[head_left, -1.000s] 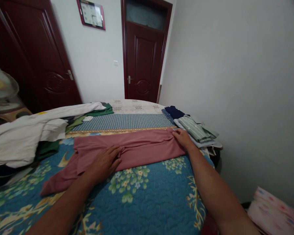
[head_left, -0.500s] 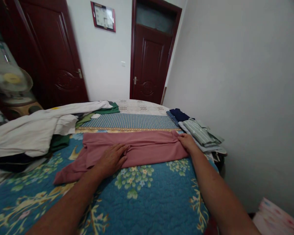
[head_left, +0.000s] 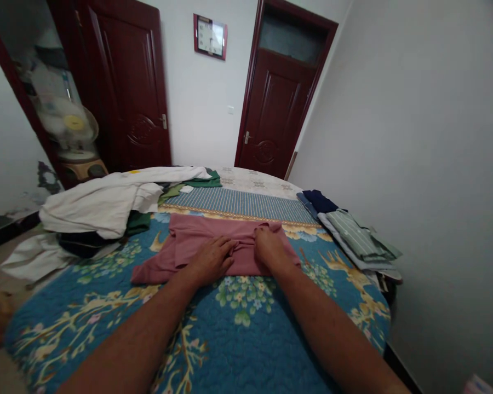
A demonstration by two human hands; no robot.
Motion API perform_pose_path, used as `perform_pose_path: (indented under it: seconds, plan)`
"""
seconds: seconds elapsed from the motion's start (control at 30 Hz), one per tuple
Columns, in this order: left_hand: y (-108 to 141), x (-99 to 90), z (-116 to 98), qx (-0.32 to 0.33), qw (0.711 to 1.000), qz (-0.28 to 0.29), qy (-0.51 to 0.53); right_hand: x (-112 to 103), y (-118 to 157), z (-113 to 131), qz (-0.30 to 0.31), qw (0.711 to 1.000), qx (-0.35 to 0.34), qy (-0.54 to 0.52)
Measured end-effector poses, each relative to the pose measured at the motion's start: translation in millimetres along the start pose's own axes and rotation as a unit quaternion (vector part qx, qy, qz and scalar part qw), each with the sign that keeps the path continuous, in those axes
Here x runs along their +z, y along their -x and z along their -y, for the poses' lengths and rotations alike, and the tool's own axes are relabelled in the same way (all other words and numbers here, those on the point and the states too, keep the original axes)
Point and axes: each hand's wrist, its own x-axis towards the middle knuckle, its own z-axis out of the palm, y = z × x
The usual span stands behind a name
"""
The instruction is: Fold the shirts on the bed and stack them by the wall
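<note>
A pink garment (head_left: 205,227) lies in a long folded strip across the bed, with a narrower part sticking out at its lower left. My left hand (head_left: 216,258) rests on the middle of it, fingers laid out over the cloth. Just to the right, my right hand (head_left: 269,246) is closed on the garment's folded-over right end, its knuckles up and its fingertips hidden. Small wrinkles run through the cloth between both hands.
A floral blue quilt (head_left: 238,350) covers the bed. Heaped clothes, a white garment (head_left: 94,202) on top, lie at the left. Folded clothes (head_left: 353,235) are stacked at the right edge, close to the wall. Beyond the bed stand a fan (head_left: 72,123) and two dark red doors.
My right hand has moved left, bringing the garment's right end over toward the middle, so the strip is shorter. My left hand stays on the cloth. The view has turned left.
</note>
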Motion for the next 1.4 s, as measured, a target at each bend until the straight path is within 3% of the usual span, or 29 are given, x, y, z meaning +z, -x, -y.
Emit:
perform_pose_path:
  seconds: [0.1,0.23,0.37,0.47,0.6,0.7,0.8,0.87,0.97,1.03,1.1,1.23,1.3,1.4]
  plan:
    - [-0.1,2.2,1.4,0.005,1.000,-0.004,0.003,13.7,6.1,12.3,0.009,1.000,-0.007,0.014]
    - [-0.5,5.5,3.9,0.011,1.000,-0.008,0.006,18.3,7.1,4.2,-0.001,1.000,-0.019,-0.003]
    - [-0.2,7.4,4.9,0.012,1.000,-0.010,0.009,19.8,2.7,-3.3,-0.066,0.992,-0.032,-0.103]
    - [0.4,6.5,4.1,0.005,1.000,-0.010,0.014,17.1,-0.8,-9.7,-0.116,0.966,-0.043,-0.227]
    - [1.1,5.0,3.7,0.007,1.000,-0.010,0.011,5.1,-4.1,-36.7,-0.075,0.929,-0.007,-0.362]
    - [1.3,4.4,3.5,0.007,1.000,-0.011,0.007,-2.7,-3.2,-64.7,-0.101,0.936,0.036,-0.334]
    - [0.9,3.7,2.5,0.000,1.000,-0.010,0.013,-5.4,5.1,-78.1,-0.001,0.964,0.002,-0.267]
    - [0.6,3.8,2.3,-0.005,1.000,-0.008,0.013,-6.9,14.4,-74.2,0.073,0.962,-0.064,-0.257]
    - [0.3,5.3,3.7,-0.003,1.000,-0.014,0.013,-12.1,27.8,-58.5,0.143,0.924,-0.168,-0.313]
    - [0.3,6.1,4.7,0.004,1.000,-0.022,0.017,-15.6,31.6,-51.6,0.177,0.899,-0.182,-0.357]
    - [0.3,5.6,4.2,0.013,0.999,-0.032,0.023,-16.4,29.9,-53.0,0.140,0.903,-0.156,-0.374]
    - [-0.6,1.0,-4.7,0.033,0.997,-0.064,0.030,-8.6,18.6,-75.1,-0.044,0.952,-0.066,-0.296]
    - [-1.0,-1.2,-13.6,0.054,0.995,-0.075,0.033,-2.5,15.5,-85.4,-0.053,0.965,-0.050,-0.254]
    - [-1.2,-2.1,-30.3,0.075,0.994,-0.074,0.039,5.2,15.8,-88.6,0.010,0.964,-0.098,-0.247]
